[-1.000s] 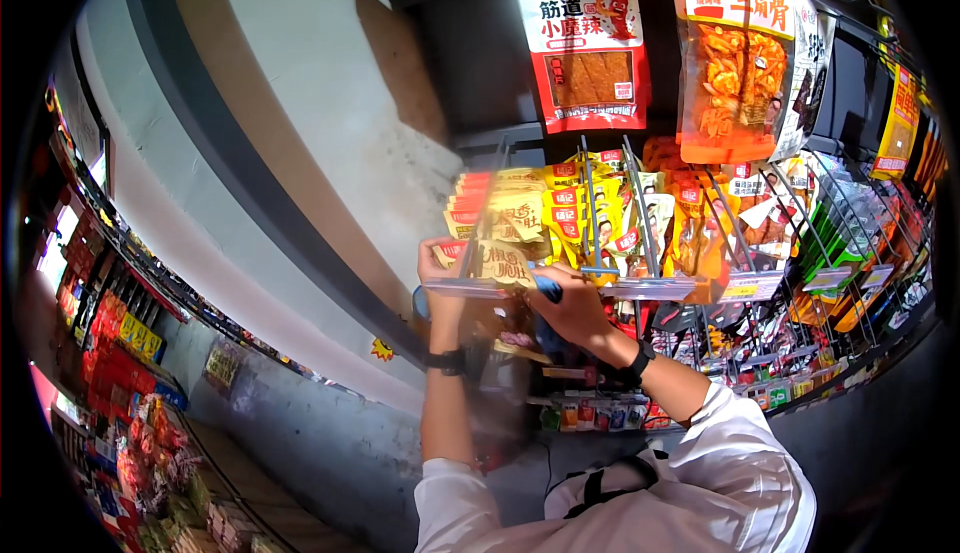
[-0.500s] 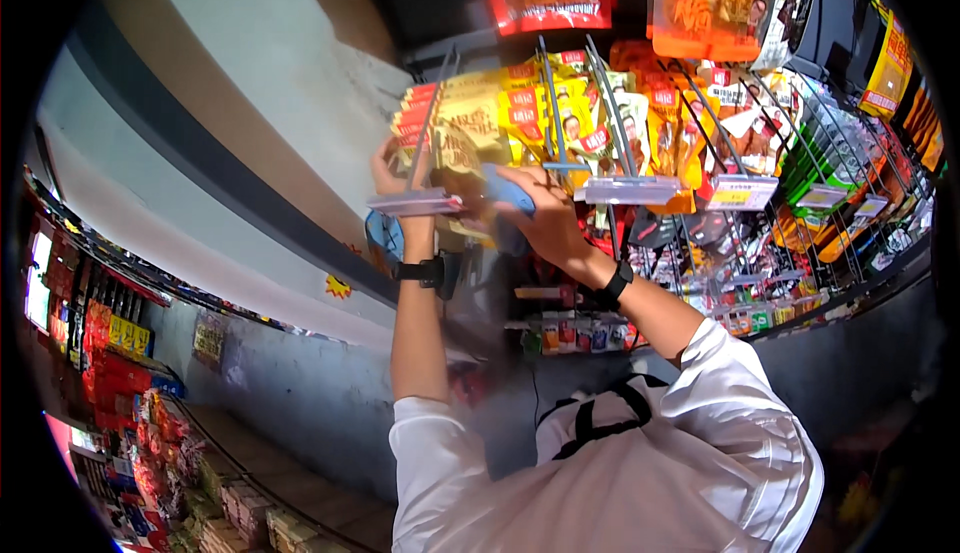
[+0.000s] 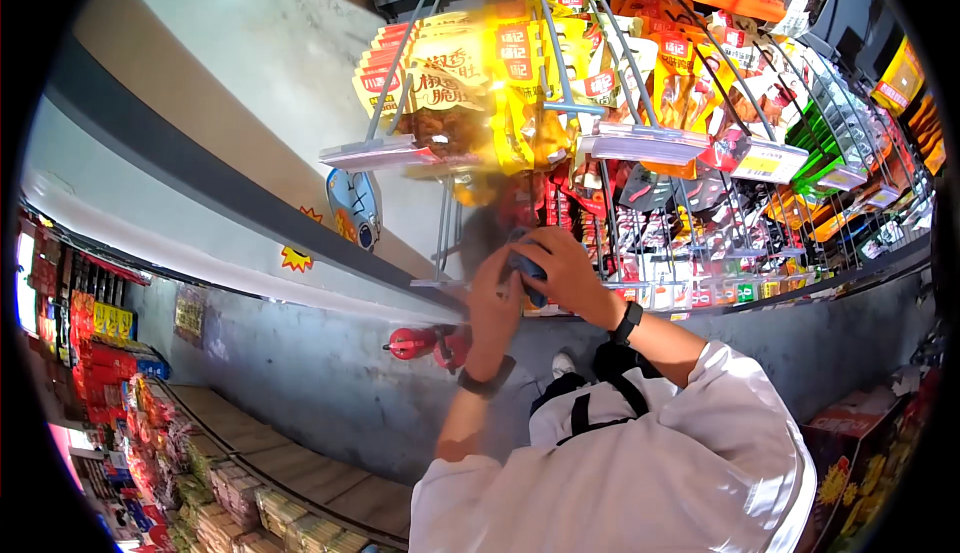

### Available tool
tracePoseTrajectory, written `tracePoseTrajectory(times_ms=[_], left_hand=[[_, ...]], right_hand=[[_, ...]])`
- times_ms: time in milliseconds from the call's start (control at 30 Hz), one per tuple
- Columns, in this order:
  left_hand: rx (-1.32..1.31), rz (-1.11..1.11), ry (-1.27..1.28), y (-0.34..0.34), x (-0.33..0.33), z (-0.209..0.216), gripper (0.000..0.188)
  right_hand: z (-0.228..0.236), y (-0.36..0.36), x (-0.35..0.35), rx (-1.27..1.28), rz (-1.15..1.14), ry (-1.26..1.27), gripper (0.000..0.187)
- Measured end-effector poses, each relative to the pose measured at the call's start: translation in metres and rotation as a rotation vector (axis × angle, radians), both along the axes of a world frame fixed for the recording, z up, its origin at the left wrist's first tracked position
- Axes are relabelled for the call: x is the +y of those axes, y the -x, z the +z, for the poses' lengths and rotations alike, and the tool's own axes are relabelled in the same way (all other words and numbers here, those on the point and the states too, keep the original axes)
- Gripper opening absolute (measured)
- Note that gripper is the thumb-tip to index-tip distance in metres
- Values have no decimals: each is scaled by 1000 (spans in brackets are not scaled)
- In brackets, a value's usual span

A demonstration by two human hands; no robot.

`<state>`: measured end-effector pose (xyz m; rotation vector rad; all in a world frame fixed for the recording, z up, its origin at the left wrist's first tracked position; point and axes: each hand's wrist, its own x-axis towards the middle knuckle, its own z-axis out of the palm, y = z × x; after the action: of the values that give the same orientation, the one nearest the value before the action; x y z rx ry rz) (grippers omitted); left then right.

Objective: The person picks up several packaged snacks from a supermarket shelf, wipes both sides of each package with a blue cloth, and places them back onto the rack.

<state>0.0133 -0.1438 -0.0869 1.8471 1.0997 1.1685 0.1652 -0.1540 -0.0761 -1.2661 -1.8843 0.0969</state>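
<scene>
In front of my body, below the hanging snack packets, my left hand (image 3: 494,298) and my right hand (image 3: 562,265) meet. Between them is a small dark blue bundle (image 3: 530,269) that looks like a crumpled cloth. Fingers of both hands close round it and partly hide it. Farther off and to the upper left, cream and yellow snack packets (image 3: 445,65) hang in a row on metal hooks. A clear label holder (image 3: 380,153) sits at the front of their hook. Neither hand touches the packets.
More hooks with yellow and orange packets (image 3: 680,83) run to the right, with label holders (image 3: 645,143) jutting out. A grey-edged panel (image 3: 200,163) stands at the left. Red round objects (image 3: 412,343) sit low by the wall. Stacked goods (image 3: 230,493) fill the lower left.
Both hands have come down and back from the cream packets toward my body. My left hand has joined the right at the blue bundle. The view has shifted a little.
</scene>
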Motion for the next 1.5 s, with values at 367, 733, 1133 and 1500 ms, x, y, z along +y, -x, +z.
tracePoseTrajectory(times_ms=[367,733,1133,1500], left_hand=[[118,134,-278,-16,-14,-14,35],[-83,194,323,10,-81,-103,35],[-50,-32,649,-71,-155,-94,30],[-658,-94,616,-225,-36,-165,39]], right_hand=[[5,4,-15,-18,-73,-6,42],[-73,23,-73,39,-14,204,40],[-113,-72,-171,236,-57,611,32],[-137,-202,-278,480,-492,586,28]])
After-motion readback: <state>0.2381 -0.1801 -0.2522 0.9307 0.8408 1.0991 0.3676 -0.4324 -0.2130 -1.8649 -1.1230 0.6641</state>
